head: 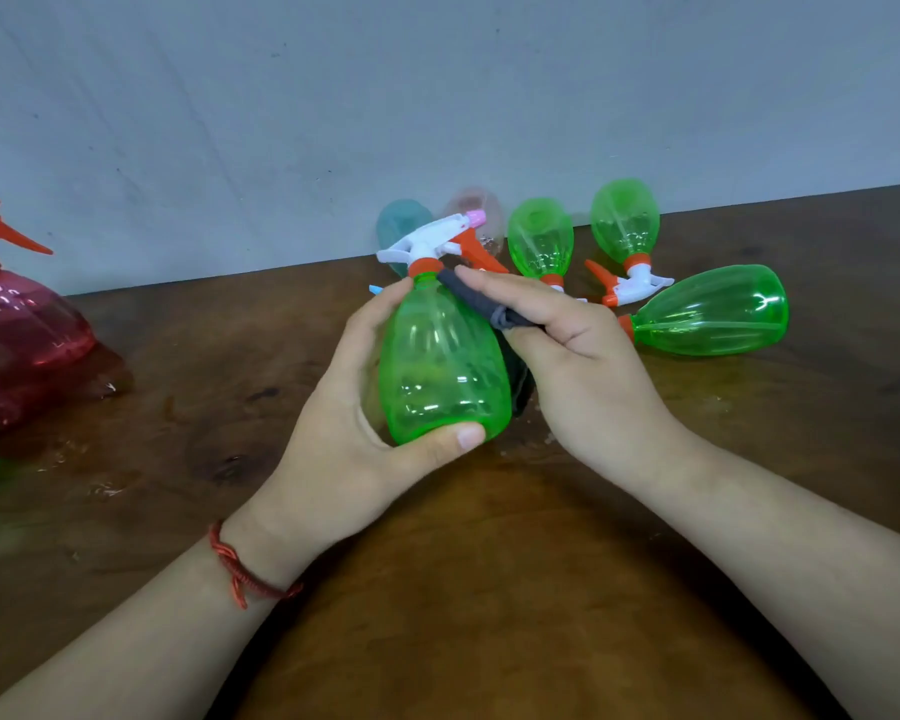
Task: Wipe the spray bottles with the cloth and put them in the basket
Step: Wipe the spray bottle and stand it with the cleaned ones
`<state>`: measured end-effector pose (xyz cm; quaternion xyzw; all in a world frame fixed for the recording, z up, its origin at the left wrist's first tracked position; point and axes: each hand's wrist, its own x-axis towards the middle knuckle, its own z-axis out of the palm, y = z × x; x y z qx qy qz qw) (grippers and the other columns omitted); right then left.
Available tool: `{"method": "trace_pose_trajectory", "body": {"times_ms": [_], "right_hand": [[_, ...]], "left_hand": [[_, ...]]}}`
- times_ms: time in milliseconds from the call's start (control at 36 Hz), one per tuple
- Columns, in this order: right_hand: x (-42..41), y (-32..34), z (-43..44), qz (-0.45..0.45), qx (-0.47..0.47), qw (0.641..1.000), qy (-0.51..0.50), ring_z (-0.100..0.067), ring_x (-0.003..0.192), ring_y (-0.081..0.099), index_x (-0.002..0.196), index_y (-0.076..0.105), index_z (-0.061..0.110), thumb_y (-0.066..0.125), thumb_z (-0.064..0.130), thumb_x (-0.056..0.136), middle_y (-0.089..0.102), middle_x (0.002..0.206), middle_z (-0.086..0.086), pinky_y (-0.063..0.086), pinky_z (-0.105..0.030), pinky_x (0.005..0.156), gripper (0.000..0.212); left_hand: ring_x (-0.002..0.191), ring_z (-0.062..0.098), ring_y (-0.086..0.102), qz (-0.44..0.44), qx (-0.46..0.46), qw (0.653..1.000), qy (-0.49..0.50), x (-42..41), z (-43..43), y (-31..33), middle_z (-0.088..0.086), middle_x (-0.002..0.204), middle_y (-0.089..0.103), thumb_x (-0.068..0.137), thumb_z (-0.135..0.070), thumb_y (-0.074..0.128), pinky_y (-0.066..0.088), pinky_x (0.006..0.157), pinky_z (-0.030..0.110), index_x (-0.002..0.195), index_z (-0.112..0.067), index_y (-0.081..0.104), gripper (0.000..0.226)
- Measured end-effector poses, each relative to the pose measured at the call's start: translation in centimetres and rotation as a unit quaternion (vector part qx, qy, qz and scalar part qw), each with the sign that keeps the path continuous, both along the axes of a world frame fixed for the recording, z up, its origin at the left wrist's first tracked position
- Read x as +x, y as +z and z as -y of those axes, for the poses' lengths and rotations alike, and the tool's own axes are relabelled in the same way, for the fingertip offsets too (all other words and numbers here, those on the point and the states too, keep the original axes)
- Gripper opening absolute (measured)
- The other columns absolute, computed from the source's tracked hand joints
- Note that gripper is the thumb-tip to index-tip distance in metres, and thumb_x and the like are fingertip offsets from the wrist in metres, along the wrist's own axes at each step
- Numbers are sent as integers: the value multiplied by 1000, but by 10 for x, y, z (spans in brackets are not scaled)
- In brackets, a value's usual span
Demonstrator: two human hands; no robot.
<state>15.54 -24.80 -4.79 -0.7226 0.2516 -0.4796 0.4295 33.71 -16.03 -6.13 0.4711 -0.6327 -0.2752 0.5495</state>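
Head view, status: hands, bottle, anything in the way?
Left hand grips green bottle. Right hand holds cloth against its neck. Other bottles lie behind, apart from the hands.

bottle: glossy clear plastic | cloth: matt, perhaps knit | table: wood

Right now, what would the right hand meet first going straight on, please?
The right hand, holding the cloth, would likely meet the neck of the green bottle in the left hand.
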Motion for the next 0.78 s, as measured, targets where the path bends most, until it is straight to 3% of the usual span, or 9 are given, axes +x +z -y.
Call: {"method": "trace_pose_trajectory", "body": {"times_ms": [83, 167, 306, 361, 472, 528, 611, 694, 778], "right_hand": [[-1, -4, 0, -31, -78, 996, -15, 0, 138, 53, 133, 72, 16, 47, -16, 97, 67, 141, 10, 37, -18, 117, 55], [0, -10, -2, -69, -145, 987, -2, -7, 140, 54, 132, 73, 12, 45, -21, 89, 66, 143, 3, 37, -31, 123, 62], [4, -19, -5, -114, -158, 981, 20, -5, 142, 52, 135, 72, 15, 43, -22, 88, 63, 147, 5, 38, -33, 123, 67], [4, -20, -3, -117, -146, 982, 13, -2, 142, 51, 135, 72, 16, 42, -22, 88, 63, 147, 6, 36, -28, 123, 68], [2, -15, 0, -109, -134, 985, -19, 1, 142, 49, 135, 72, 17, 41, -22, 88, 62, 147, 8, 32, -17, 120, 69], [1, -12, 0, -99, -138, 985, -32, 0, 141, 49, 132, 74, 18, 42, -22, 88, 61, 145, 7, 33, -14, 117, 68], [1, -11, -1, -91, -153, 983, -38, -6, 137, 51, 129, 75, 19, 43, -23, 90, 60, 140, 5, 37, -15, 112, 66], [1, -10, -2, -87, -167, 981, -43, -13, 135, 54, 131, 74, 17, 45, -24, 92, 61, 137, 3, 40, -18, 111, 64], [1, -10, -4, -82, -196, 975, -59, -15, 133, 57, 134, 72, 14, 47, -25, 91, 64, 137, 0, 43, -25, 113, 63]], "left_hand": [[140, 15, 59, -6, -22, 999, 49, 2, 5, -3, -4, 153, 57, 78, -13, 95, 52, 110, 27, 161, -15, 37, 101], [135, 13, 63, -34, -26, 992, 117, 9, 11, -4, -4, 148, 61, 76, -15, 93, 53, 110, 30, 160, -18, 37, 101], [130, 14, 67, -42, 42, 988, 145, 23, 18, -6, -4, 143, 65, 71, -21, 99, 53, 113, 49, 158, -34, 37, 108], [129, 19, 69, -100, 74, 985, 117, 20, 17, -2, -2, 140, 69, 71, -24, 96, 54, 111, 54, 156, -36, 40, 102], [116, 25, 75, -262, 125, 953, 83, 14, 17, 10, 1, 129, 77, 91, -32, 81, 54, 106, 65, 144, -31, 55, 59], [111, 28, 77, -302, 139, 938, 97, 17, 19, 10, 6, 127, 77, 90, -32, 80, 50, 106, 69, 147, -23, 52, 65], [132, 40, 66, -327, 169, 929, 39, 26, 20, 9, 18, 142, 69, 94, -28, 79, 48, 114, 65, 156, -8, 48, 72], [142, 36, 58, -326, 201, 923, -35, 29, 17, 11, 16, 148, 65, 101, -30, 64, 39, 124, 55, 151, -6, 58, 55], [142, 30, 59, -340, 206, 916, -63, 27, 16, 14, 13, 149, 65, 100, -33, 63, 38, 124, 50, 149, -9, 60, 55]]}}
